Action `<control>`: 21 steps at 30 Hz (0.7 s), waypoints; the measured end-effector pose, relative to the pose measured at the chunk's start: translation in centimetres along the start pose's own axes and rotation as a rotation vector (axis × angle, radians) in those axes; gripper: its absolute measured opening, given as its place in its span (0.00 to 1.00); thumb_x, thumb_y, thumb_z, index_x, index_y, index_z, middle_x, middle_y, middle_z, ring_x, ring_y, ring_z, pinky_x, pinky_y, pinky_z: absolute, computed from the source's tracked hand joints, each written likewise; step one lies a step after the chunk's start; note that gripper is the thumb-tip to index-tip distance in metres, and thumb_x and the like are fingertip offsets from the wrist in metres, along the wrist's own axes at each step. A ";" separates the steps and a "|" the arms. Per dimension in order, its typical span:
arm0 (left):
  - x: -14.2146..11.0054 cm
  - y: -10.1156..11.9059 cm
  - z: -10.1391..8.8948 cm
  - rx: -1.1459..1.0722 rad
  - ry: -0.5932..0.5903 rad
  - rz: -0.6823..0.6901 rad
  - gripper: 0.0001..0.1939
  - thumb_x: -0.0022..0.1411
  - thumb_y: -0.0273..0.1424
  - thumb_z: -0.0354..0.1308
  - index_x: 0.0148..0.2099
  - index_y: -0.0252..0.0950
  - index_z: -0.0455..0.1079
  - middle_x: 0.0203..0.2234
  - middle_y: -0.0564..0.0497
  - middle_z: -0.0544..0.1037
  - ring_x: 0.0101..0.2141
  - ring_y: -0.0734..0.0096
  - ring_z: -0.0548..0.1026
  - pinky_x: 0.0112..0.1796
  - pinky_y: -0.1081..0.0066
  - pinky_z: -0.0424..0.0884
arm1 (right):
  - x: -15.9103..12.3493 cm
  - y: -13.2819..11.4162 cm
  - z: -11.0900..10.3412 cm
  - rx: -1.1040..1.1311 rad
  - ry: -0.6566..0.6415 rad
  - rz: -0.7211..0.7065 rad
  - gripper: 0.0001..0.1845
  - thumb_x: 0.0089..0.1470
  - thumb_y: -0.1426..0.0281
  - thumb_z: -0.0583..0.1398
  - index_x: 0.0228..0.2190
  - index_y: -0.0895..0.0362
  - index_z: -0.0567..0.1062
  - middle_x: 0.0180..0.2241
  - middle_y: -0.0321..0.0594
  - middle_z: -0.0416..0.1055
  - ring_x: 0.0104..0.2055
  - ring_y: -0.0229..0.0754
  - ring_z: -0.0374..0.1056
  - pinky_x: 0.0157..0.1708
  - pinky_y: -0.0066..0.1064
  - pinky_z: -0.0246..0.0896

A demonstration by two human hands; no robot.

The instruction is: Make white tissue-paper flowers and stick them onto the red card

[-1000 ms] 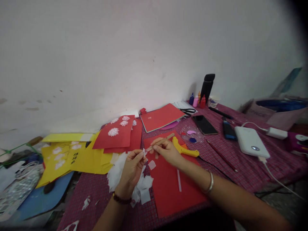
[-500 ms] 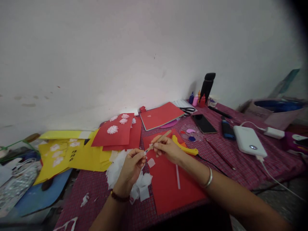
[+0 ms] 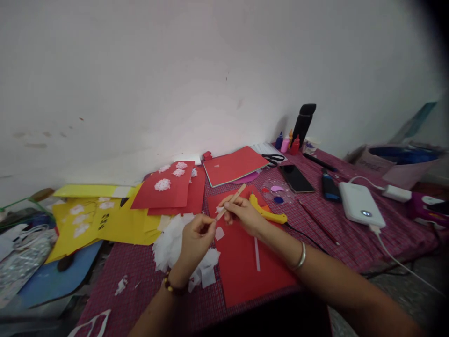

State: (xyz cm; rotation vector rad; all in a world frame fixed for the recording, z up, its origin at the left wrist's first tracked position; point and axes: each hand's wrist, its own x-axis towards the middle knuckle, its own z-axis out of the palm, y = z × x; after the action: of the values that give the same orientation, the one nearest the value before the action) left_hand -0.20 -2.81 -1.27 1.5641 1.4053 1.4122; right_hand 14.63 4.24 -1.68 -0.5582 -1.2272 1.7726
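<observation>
Holding the wooden stick (image 3: 238,193), the right hand (image 3: 244,216) now slants it more steeply than a moment ago, its lower end at the narrowed fingertips of the left hand (image 3: 195,236). No white scrap shows there any longer, perhaps released; I cannot tell. Left of both hands, yellow paper (image 3: 121,229) bears black characters (image 3: 104,221), too small to read.

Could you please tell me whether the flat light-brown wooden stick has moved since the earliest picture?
Yes; judged against the yellow plastic glue gun, the upper end of the wooden stick has shifted left and up in the view.
</observation>
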 end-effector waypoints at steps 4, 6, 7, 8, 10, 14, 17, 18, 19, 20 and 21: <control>0.8 -0.2 -0.4 -0.378 0.007 -0.216 0.06 0.52 0.31 0.58 0.33 0.36 0.67 0.19 0.56 0.71 0.18 0.78 0.67 0.20 0.77 0.64 | 0.6 -0.6 -1.4 -0.060 -0.054 -0.021 0.14 0.48 0.61 0.60 0.31 0.59 0.72 0.21 0.35 0.71 0.17 0.30 0.63 0.19 0.23 0.57; 1.3 -0.6 -0.9 -0.475 0.041 -0.273 0.12 0.52 0.32 0.59 0.41 0.36 0.66 0.26 0.53 0.74 0.22 0.76 0.71 0.24 0.74 0.68 | 1.3 -0.6 -2.4 -0.113 0.024 -0.061 0.14 0.48 0.60 0.60 0.31 0.59 0.72 0.20 0.34 0.70 0.18 0.31 0.63 0.19 0.23 0.57; 1.5 -0.8 -1.2 -0.495 0.064 -0.295 0.14 0.52 0.33 0.59 0.43 0.36 0.65 0.28 0.52 0.74 0.23 0.76 0.71 0.26 0.73 0.69 | 1.6 -0.6 -3.0 -0.156 0.054 -0.068 0.14 0.47 0.60 0.60 0.30 0.59 0.72 0.19 0.34 0.69 0.18 0.31 0.63 0.20 0.23 0.57; 1.6 -1.2 -1.5 -0.502 0.078 -0.312 0.15 0.52 0.33 0.59 0.43 0.36 0.65 0.29 0.52 0.74 0.23 0.77 0.71 0.26 0.73 0.69 | 1.9 -0.5 -3.5 -0.210 0.066 -0.066 0.14 0.48 0.60 0.59 0.29 0.59 0.71 0.18 0.34 0.69 0.18 0.32 0.63 0.20 0.23 0.57; 1.9 -1.9 -2.0 -0.484 0.080 -0.339 0.13 0.52 0.34 0.59 0.40 0.35 0.67 0.27 0.52 0.74 0.23 0.77 0.70 0.26 0.74 0.69 | 2.2 -0.1 -4.2 -0.347 0.061 -0.070 0.14 0.50 0.60 0.57 0.27 0.60 0.71 0.18 0.34 0.68 0.19 0.32 0.62 0.20 0.24 0.57; 2.1 -3.3 -2.3 -0.319 -0.005 -0.364 0.09 0.52 0.33 0.58 0.34 0.33 0.69 0.24 0.53 0.72 0.22 0.76 0.69 0.26 0.74 0.67 | 2.1 0.5 -4.6 -0.783 0.022 -0.164 0.14 0.54 0.65 0.54 0.23 0.60 0.71 0.20 0.36 0.68 0.22 0.34 0.63 0.24 0.25 0.56; 2.0 -3.7 -2.0 -0.046 -0.130 -0.268 0.06 0.53 0.32 0.56 0.32 0.34 0.71 0.25 0.51 0.74 0.25 0.72 0.71 0.29 0.72 0.66 | 2.0 0.8 -4.4 -1.000 -0.038 -0.195 0.13 0.55 0.69 0.52 0.24 0.60 0.72 0.23 0.38 0.71 0.26 0.36 0.65 0.28 0.26 0.56; 2.0 -3.7 -1.9 0.060 -0.181 -0.213 0.06 0.53 0.31 0.55 0.32 0.35 0.72 0.26 0.50 0.75 0.27 0.70 0.71 0.30 0.72 0.66 | 1.9 0.9 -4.4 -1.027 -0.051 -0.196 0.13 0.56 0.70 0.52 0.25 0.59 0.73 0.24 0.39 0.71 0.27 0.36 0.66 0.29 0.26 0.57; 1.9 -3.7 -1.8 0.167 -0.232 -0.153 0.06 0.53 0.30 0.55 0.32 0.36 0.72 0.27 0.50 0.76 0.29 0.69 0.72 0.32 0.71 0.65 | 2.0 0.9 -4.4 -1.045 -0.056 -0.194 0.13 0.56 0.71 0.52 0.25 0.59 0.73 0.26 0.39 0.72 0.28 0.37 0.67 0.30 0.27 0.57; 1.8 -3.6 -1.6 0.269 -0.278 -0.094 0.07 0.53 0.29 0.54 0.33 0.36 0.73 0.28 0.50 0.76 0.30 0.68 0.72 0.33 0.71 0.65 | 2.0 1.0 -4.4 -1.061 -0.051 -0.191 0.13 0.56 0.71 0.52 0.25 0.59 0.73 0.26 0.40 0.73 0.29 0.37 0.67 0.31 0.27 0.57; 1.7 -3.5 -1.6 0.358 -0.320 -0.041 0.07 0.53 0.28 0.53 0.33 0.37 0.73 0.29 0.49 0.77 0.31 0.67 0.72 0.33 0.70 0.64 | 2.1 1.1 -4.4 -1.077 -0.043 -0.187 0.12 0.56 0.71 0.52 0.25 0.59 0.73 0.27 0.40 0.73 0.29 0.38 0.68 0.31 0.27 0.57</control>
State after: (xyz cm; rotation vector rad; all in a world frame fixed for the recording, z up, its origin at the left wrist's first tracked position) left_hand -2.93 -0.68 -3.53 1.8722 1.5353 0.8661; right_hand 16.48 8.11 -4.24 -0.9471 -2.1517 0.8485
